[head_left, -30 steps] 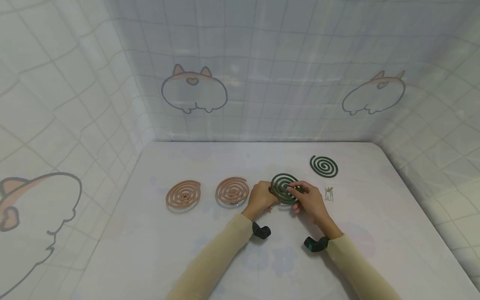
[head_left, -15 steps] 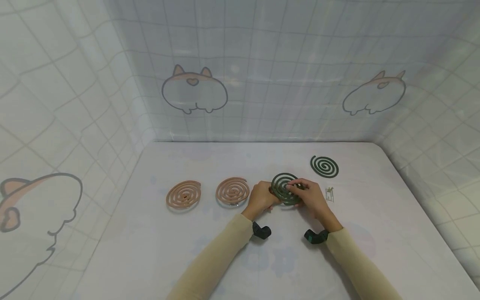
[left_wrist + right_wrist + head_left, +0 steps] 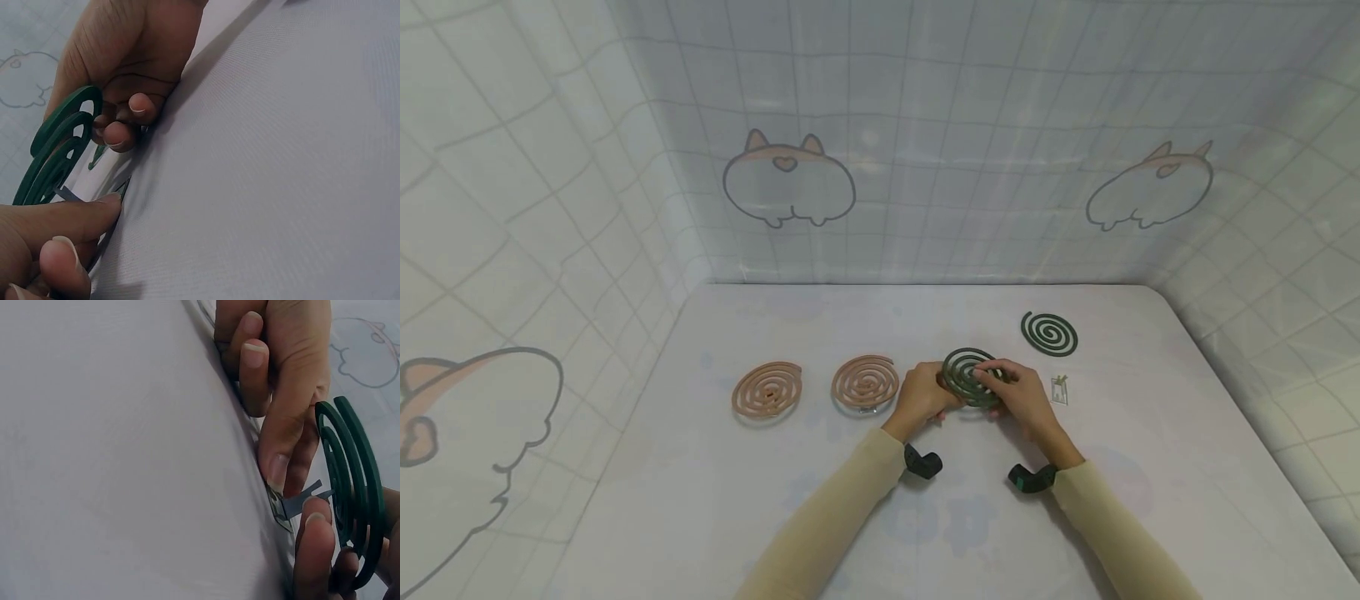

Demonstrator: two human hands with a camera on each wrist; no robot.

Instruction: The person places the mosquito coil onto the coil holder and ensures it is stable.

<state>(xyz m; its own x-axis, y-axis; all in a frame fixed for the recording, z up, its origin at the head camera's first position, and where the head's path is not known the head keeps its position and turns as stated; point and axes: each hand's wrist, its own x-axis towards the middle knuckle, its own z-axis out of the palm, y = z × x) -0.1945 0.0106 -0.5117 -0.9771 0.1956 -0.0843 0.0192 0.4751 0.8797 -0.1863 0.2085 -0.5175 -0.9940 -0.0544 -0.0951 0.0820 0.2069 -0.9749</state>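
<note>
A green mosquito coil (image 3: 962, 379) is held tilted just above the table between both hands. My right hand (image 3: 1024, 398) grips it by its right side, a finger and thumb reaching toward its centre. From the left, my left hand (image 3: 919, 393) pinches the thin metal coil stand (image 3: 297, 503) low at its base, close to the tabletop. The stand's upright prong (image 3: 67, 194) points at the middle of the coil in the left wrist view. Part of the stand is hidden behind fingers in both wrist views.
Two brown coils (image 3: 767, 389) lie to the left, raised on small stands. Another green coil (image 3: 1049, 334) lies flat at the back right, with a flat metal stand (image 3: 1059, 389) in front of it. Patterned cloth walls (image 3: 880, 167) enclose the white table (image 3: 700, 500).
The coil between the hands has shifted and tilted very slightly, along with the right hand's fingers. The left hand and everything lying on the table stay in place.
</note>
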